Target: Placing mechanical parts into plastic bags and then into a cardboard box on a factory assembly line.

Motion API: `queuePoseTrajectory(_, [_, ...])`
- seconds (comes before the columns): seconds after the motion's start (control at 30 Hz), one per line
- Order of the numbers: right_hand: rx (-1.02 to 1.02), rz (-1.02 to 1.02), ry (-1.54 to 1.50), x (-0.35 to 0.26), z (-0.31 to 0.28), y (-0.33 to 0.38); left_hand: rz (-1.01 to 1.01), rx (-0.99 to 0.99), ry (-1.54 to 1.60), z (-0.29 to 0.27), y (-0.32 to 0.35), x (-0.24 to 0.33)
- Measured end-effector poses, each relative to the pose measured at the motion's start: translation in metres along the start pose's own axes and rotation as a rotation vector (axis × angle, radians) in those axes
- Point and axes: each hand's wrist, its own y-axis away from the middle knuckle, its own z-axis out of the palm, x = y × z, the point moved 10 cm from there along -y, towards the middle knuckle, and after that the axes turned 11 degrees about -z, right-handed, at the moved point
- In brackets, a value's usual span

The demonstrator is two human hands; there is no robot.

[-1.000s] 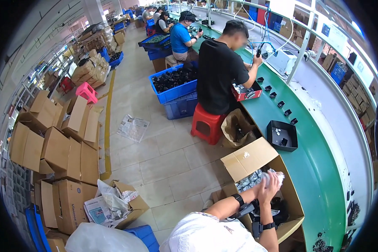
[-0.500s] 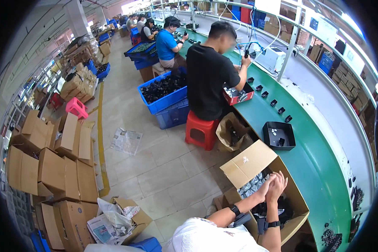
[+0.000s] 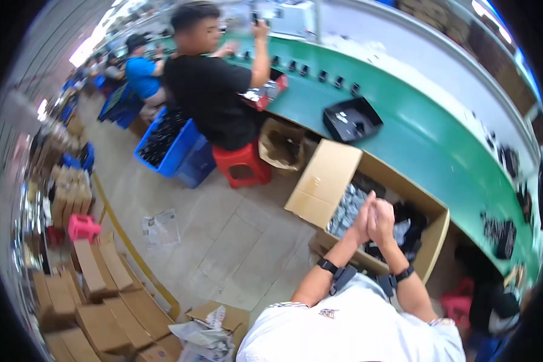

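Over the open brown cardboard box (image 3: 368, 199) that stands on the floor beside the long green conveyor table (image 3: 440, 139), the person brings both hands together. The left hand (image 3: 363, 218) and the right hand (image 3: 382, 222) touch each other, palms close, fingers pressed together and pointing up and away. I cannot tell if something small is pinched between them, because the hands hide each other. Each wrist wears a dark band.

Inside the box lie many small packets in clear shiny plastic (image 3: 347, 208) on the left side and dark parts (image 3: 413, 232) on the right side, just under the hands. One flap of the box stands open to the left.

I judge that the step in hand is taking pieces from this box, or handling one just above it. The next move probably calls for the hands to part and for one of them to go down into the box between its walls.

The near wall of the box is close under the forearms, and the table edge runs just behind the far wall, so room to the right is narrow. To the left the tiled floor (image 3: 235, 241) gives more room. Farther away a co-worker in a black shirt (image 3: 214, 99) sits on a red plastic stool (image 3: 242, 164), well apart from the hands, and a black tray (image 3: 351, 119) lies on the table.
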Motion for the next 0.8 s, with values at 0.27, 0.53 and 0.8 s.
queuePoseTrajectory(0.27, [0.117, 0.105, 0.233, 0.046, -0.008, 0.007, 0.098, 0.141, -0.020, -0.039, -0.031, -0.010])
queuePoseTrajectory(0.53, [0.046, 0.160, 0.243, 0.081, 0.031, 0.056, 0.103, 0.669, -0.253, -0.127, 0.003, -0.021])
queuePoseTrajectory(0.8, [-0.220, 0.328, -0.618, 0.110, 0.073, 0.082, -0.037, 0.833, -0.172, -0.149, 0.032, -0.031])
